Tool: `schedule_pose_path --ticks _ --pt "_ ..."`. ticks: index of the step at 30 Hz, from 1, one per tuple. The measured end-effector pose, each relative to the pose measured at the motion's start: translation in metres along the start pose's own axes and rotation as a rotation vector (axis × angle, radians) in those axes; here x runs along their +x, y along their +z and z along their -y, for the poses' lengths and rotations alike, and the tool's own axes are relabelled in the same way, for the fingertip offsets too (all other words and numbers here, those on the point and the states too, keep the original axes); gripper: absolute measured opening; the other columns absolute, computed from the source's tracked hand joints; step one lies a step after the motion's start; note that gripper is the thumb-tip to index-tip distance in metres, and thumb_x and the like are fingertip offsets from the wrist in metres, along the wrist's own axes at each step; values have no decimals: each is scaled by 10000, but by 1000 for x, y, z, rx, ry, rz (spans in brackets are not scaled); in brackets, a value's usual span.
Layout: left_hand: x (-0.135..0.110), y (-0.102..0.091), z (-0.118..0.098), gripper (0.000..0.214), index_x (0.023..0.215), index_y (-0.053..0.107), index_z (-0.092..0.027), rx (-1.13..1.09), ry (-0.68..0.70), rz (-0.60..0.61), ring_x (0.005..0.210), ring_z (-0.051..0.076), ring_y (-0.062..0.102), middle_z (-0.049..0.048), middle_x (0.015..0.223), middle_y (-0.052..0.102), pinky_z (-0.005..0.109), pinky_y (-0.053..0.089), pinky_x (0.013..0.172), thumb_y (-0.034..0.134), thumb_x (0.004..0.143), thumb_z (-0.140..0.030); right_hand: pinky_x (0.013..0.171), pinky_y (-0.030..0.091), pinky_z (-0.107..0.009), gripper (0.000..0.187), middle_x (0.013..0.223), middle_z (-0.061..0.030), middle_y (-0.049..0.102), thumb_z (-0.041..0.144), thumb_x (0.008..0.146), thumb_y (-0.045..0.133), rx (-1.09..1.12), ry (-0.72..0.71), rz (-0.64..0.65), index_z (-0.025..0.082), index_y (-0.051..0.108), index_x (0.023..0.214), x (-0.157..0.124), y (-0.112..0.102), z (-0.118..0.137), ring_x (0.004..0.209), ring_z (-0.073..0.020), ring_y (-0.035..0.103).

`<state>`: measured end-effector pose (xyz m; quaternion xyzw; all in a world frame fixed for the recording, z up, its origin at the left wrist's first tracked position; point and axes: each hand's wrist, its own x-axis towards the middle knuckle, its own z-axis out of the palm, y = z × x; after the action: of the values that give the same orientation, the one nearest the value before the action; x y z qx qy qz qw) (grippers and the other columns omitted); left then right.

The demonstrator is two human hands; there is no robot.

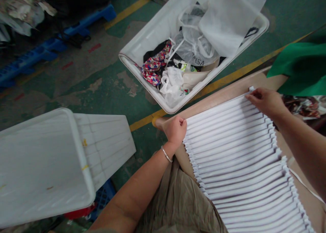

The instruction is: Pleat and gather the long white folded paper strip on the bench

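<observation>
The left hand (175,129) has its fingers closed on the edge of a fanned stack of white non-woven sheets (236,151), lying on a tan board (229,87). The right hand (267,102) pinches the stack's far corner. In a white tub (152,33), a clear plastic bag (191,46) shows printed letters reading "ISA".

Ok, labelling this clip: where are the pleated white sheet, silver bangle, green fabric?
Pleated white sheet (236,151), head view, middle folds.
Silver bangle (166,154), head view, outer band.
Green fabric (303,68), head view, upper face.
</observation>
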<state>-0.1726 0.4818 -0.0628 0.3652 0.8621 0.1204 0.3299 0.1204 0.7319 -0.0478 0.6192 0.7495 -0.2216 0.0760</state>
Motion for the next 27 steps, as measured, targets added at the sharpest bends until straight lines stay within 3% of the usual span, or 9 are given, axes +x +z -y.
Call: schedule_pose_path --ticks 6,17,24,27 --pt "2 -1 -2 259 752 664 -217 71 14 3 644 163 597 6 716 712 305 339 633 548 938 -355 758 410 -322 248 916 -137 723 372 911 628 -30 -33 -19 154 701 1007 4 8 -7 783 -202 582" --pt "3 -6 -8 250 769 654 -211 117 25 11 729 195 670 26 780 750 313 395 690 540 938 -357 760 477 -349 268 855 -102 727 433 867 581 -17 -48 -109 192 692 898 8 17 -6 775 -240 623" --pt "4 -6 -6 264 773 649 -219 170 41 18 756 202 673 25 802 756 319 400 707 542 947 -387 778 468 -360 256 873 -113 725 408 891 583 -104 0 -54 183 697 932 12 15 -2 787 -247 627" --pt "4 -5 -6 233 811 654 -218 174 40 18 759 203 673 24 815 756 321 395 707 553 945 -379 751 452 -363 305 935 -139 715 418 903 605 -188 76 -84 160 683 1047 7 12 4 806 -259 616"
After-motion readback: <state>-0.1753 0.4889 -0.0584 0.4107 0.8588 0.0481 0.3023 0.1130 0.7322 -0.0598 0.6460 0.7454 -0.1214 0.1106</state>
